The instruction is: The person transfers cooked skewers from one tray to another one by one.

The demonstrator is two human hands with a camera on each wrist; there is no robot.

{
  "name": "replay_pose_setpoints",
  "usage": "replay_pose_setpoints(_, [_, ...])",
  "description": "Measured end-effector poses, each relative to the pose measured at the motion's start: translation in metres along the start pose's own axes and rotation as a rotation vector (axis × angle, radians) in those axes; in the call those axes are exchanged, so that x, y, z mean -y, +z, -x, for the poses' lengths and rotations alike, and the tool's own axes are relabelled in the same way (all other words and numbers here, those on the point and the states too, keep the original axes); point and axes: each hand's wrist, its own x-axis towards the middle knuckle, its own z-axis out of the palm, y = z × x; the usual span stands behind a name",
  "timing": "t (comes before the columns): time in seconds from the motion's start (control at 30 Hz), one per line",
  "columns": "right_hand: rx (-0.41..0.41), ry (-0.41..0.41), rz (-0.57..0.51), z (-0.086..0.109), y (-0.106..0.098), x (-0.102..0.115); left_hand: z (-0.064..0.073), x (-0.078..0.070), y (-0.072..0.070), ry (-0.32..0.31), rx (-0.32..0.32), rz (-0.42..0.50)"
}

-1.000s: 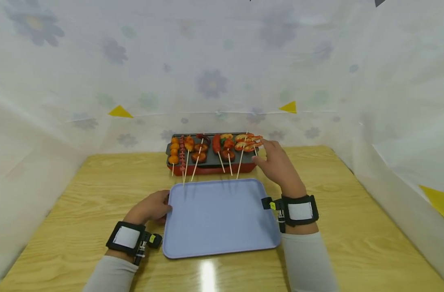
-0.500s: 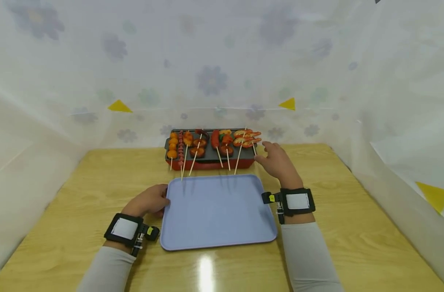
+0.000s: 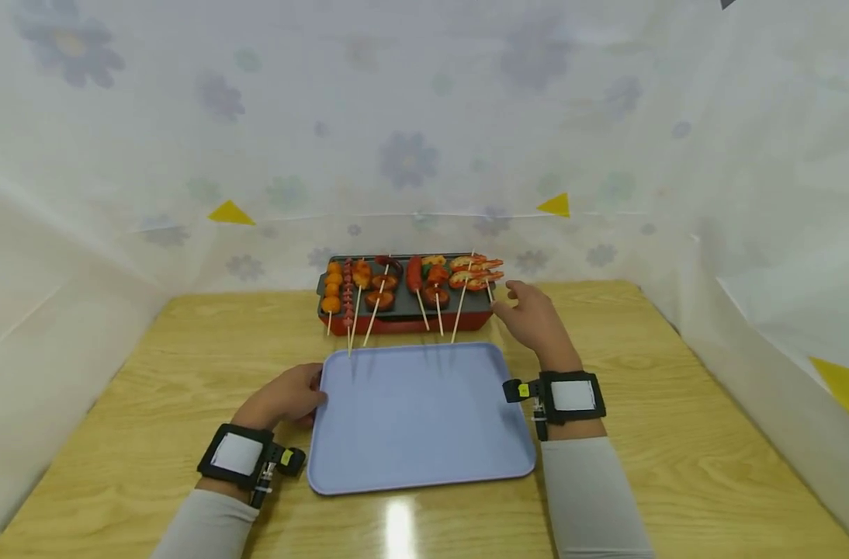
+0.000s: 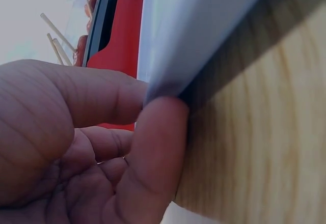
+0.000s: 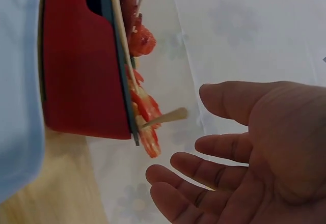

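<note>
Left of centre, the left hand (image 3: 288,394) pinches the tray (image 3: 422,419) at lower centre, probably steadying it; skewers (image 3: 379,300) overhang the mid-frame grill (image 3: 396,327), perhaps for easy grasping; right of centre, the right hand (image 3: 534,320) is empty, fingers apart.

No word, number or brand can be read in any view. The yellow tags (image 3: 524,390) beside the black wristbands (image 3: 571,376) (one at each) are too small to make out, and the white panels (image 3: 573,395) set in the bands show no legible marks.
</note>
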Motion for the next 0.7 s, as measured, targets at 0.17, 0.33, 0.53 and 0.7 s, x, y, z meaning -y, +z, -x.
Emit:
replay_pose_setpoints(0.17, [-0.009, 0.023, -0.013, 0.0008, 0.0062, -0.0034, 0.0036, 0.0018, 0.0027, 0.012, 0.003, 0.031])
replay_pose_setpoints(0.33, [-0.056, 0.022, -0.054, 0.0032, 0.0090, -0.0077, 0.0056, 0.0024, 0.0028, -0.001, -0.009, 0.056])
replay_pose_setpoints(0.53, [-0.077, 0.036, -0.100, 0.0048, 0.0083, -0.0100, 0.0043, -0.0002, 0.0015, 0.015, -0.013, 0.033])
replay_pose_setpoints(0.7, [-0.055, 0.044, -0.118, 0.0039, 0.0096, -0.0094, 0.0044, -0.0020, 0.0002, 0.001, -0.015, 0.033])
